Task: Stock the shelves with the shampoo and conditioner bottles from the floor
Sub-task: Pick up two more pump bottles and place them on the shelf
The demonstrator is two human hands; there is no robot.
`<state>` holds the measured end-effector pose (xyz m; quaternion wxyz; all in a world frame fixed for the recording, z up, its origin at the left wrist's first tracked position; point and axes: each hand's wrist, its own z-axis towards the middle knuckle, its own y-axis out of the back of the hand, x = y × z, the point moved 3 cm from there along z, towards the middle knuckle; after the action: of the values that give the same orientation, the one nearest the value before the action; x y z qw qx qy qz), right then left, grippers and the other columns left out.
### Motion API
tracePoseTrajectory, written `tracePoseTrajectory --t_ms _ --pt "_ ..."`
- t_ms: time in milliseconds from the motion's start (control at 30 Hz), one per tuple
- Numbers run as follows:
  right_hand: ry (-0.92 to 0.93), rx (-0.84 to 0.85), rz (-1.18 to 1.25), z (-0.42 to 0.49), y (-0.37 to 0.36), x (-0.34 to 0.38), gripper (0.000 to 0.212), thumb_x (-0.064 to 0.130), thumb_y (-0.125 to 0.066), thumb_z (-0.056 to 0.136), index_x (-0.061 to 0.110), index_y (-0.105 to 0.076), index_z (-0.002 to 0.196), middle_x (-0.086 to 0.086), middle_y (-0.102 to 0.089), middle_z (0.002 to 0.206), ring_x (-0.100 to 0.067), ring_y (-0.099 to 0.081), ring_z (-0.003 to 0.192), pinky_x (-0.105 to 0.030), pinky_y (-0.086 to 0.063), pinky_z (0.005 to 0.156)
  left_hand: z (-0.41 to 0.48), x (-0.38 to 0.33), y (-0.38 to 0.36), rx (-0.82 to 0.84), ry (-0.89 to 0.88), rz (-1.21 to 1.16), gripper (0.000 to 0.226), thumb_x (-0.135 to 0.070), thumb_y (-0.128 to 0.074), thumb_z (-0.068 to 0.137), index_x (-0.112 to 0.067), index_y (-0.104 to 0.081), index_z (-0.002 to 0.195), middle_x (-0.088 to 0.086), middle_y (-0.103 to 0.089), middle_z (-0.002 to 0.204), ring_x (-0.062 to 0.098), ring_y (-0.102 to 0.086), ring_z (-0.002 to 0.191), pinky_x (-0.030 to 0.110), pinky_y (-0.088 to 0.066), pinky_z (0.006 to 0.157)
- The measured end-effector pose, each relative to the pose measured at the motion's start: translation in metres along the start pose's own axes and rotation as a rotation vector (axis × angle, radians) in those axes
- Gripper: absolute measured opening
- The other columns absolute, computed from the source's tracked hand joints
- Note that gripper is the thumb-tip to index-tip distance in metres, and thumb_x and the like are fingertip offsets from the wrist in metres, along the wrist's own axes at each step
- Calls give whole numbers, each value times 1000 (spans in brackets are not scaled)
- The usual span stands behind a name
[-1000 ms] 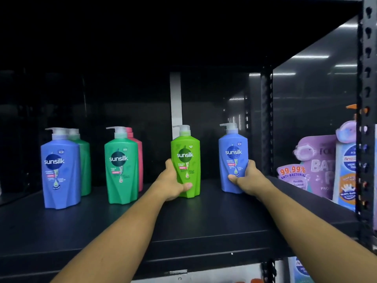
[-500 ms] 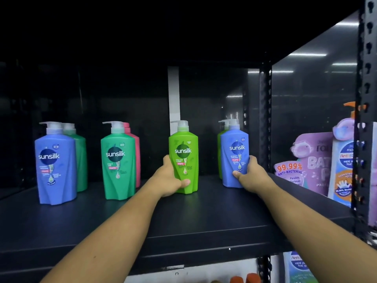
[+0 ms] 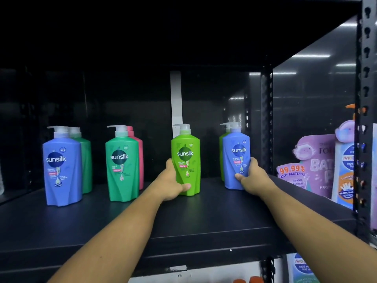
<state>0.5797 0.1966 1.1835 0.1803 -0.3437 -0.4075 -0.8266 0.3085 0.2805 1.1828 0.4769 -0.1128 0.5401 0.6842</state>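
Observation:
My left hand [image 3: 170,183] grips the lower part of a lime-green Sunsilk pump bottle [image 3: 186,158] that stands upright on the black shelf [image 3: 183,225]. My right hand [image 3: 252,176] holds a blue Sunsilk pump bottle [image 3: 235,154] near the shelf's right end, directly in front of another lime-green bottle [image 3: 222,156] that is mostly hidden. Farther left stand a teal-green bottle [image 3: 121,166] with a pink one [image 3: 139,160] behind it, and a blue bottle [image 3: 61,168] with a green one [image 3: 86,160] behind it.
A black perforated upright [image 3: 266,123] stands just right of the blue bottle. Beyond it, the neighbouring bay holds purple and white anti-bacterial wash packs [image 3: 314,166]. Another upright [image 3: 366,119] runs down the right edge. The shelf above is dark.
Both bottles have gone deeper onto the shelf. The blue bottle in my right hand shifted right, in front of a lime-green bottle that came into view behind it.

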Motion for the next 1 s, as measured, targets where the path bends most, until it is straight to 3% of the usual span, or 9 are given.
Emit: tracePoseTrajectory --t_ms 300,467,600,700,900,967,1000 --pt "-29 54 -38 -1 -2 -7 49 26 -64 97 9 -36 133 -11 -57 131 -26 -55 108 -33 -42 88 0 3 0 14 45 30 76 -31 -81 85 -27 -30 141 -6 -63 128 18 -60 120 42 -45 110" --pt "-91 127 -266 -4 -5 -11 52 34 -57 100 3 -36 137 -15 -53 138 -32 -54 123 -34 -44 91 -5 2 0 53 90 109 74 -43 -76 89 -23 -32 145 -2 -60 138 21 -57 126 40 -43 111" --pt "-95 153 -487 -13 -7 -6 47 41 -56 99 5 -45 128 -11 -56 133 -29 -57 116 -36 -49 93 -12 0 2 103 141 254 87 -61 -66 90 -14 -32 155 4 -53 149 24 -53 134 35 -42 108" --pt "-90 182 -625 -21 -8 -1 34 49 -50 98 16 -52 107 -7 -60 126 -28 -58 108 -41 -49 99 -22 -4 5 161 157 419 74 -66 -59 92 -15 -53 145 7 -61 141 25 -58 125 32 -46 100" --pt "-21 265 -676 -55 -9 12 51 58 -42 99 13 -60 115 -8 -62 125 -27 -57 107 -37 -48 93 -56 -23 8 319 81 609 55 -55 -46 104 -15 -60 139 9 -59 142 29 -56 127 27 -37 88" --pt "47 331 -636 -72 -7 21 52 59 -41 100 14 -64 114 -9 -63 127 -26 -56 107 -34 -45 90 -69 -24 10 339 67 639 56 -59 -41 104 -14 -65 128 10 -61 138 29 -58 123 29 -38 87" --pt "89 378 -609 -81 -6 25 53 59 -40 101 17 -65 121 -7 -61 133 -26 -55 116 -34 -44 96 -76 -23 11 340 58 639 57 -61 -40 103 -15 -68 120 9 -63 134 29 -59 120 32 -41 87"
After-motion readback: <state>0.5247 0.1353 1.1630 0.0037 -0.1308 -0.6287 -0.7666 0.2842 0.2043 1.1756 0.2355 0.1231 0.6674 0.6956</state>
